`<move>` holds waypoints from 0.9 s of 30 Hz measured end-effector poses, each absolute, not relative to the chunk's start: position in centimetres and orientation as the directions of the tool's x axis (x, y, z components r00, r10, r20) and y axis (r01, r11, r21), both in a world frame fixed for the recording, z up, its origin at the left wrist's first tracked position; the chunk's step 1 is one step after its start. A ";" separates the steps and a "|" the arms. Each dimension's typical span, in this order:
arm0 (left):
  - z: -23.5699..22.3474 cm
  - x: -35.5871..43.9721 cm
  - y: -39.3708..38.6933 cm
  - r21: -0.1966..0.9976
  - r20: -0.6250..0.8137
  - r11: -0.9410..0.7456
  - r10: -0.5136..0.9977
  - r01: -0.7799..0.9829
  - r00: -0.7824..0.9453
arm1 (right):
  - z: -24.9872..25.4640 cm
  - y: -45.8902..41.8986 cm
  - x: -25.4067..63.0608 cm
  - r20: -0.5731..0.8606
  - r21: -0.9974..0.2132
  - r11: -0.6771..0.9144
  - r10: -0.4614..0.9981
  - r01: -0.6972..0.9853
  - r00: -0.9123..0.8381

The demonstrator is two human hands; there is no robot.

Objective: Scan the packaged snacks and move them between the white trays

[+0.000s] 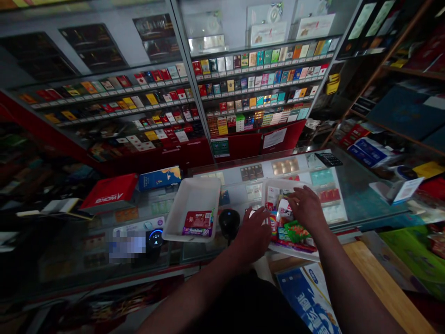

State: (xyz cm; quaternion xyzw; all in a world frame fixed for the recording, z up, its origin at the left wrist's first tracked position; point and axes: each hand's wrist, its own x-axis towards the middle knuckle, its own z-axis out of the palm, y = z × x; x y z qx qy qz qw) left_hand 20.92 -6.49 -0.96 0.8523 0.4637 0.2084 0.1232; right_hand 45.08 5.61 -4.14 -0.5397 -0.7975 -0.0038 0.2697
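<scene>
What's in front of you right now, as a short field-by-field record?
left hand: at the left edge of the fuller tray; grip unclear
right hand: over the fuller tray's packets; grip unclear
fuller tray: mixed packets, one green
other tray: red packet, purple packet
between trays: black device
counter: glass, calculator at far edge

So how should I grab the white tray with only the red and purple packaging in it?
I'd come from above and hold both long sides of the white tray by their raised rims. The red and purple packaging lies inside at the near end, so keep it level. Mind the black gadget close by its right side.
</scene>
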 end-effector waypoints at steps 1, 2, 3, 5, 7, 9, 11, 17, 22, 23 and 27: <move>-0.8 19.9 -6.7 0.415 0.240 -0.530 0.848 0.739 0.473 | -4.1 5.5 44.3 0.417 -0.297 0.411 0.868 0.862 -0.270; -0.7 18.8 -6.9 0.425 0.238 -0.518 0.855 0.742 0.461 | -4.0 5.3 43.5 0.399 -0.307 0.406 0.876 0.861 -0.271; -0.7 17.7 -7.1 0.434 0.235 -0.503 0.864 0.747 0.445 | -3.9 5.2 42.7 0.385 -0.314 0.401 0.882 0.860 -0.271; -0.9 15.2 -7.6 0.445 0.232 -0.462 0.887 0.767 0.400 | -3.6 5.0 40.8 0.366 -0.321 0.396 0.890 0.860 -0.273; -1.2 12.7 -8.0 0.450 0.233 -0.407 0.913 0.795 0.335 | -3.4 5.0 38.8 0.348 -0.317 0.408 0.890 0.856 -0.295; -1.6 10.1 -8.5 0.450 0.227 -0.343 0.937 0.824 0.266 | -3.2 4.9 36.8 0.331 -0.314 0.429 0.886 0.847 -0.326; -1.9 7.4 -9.0 0.434 0.216 -0.296 0.951 0.851 0.221 | -3.1 4.7 34.8 0.323 -0.315 0.450 0.879 0.836 -0.352; -2.5 -0.5 -9.6 0.324 0.136 -0.138 0.986 0.936 0.098 | -2.5 3.9 28.7 0.290 -0.334 0.465 0.878 0.820 -0.380; -3.5 -5.8 -9.4 0.208 0.100 -0.051 0.995 0.977 0.031 | -2.0 3.4 23.3 0.238 -0.327 0.496 0.867 0.805 -0.437; -3.8 -6.6 -9.3 0.194 0.096 -0.048 0.995 0.980 0.029 | -1.9 3.3 22.2 0.226 -0.328 0.501 0.865 0.800 -0.449; -4.8 -9.0 -9.0 0.151 0.052 -0.067 0.997 0.986 0.060 | -1.8 2.5 17.7 0.181 -0.332 0.539 0.842 0.774 -0.509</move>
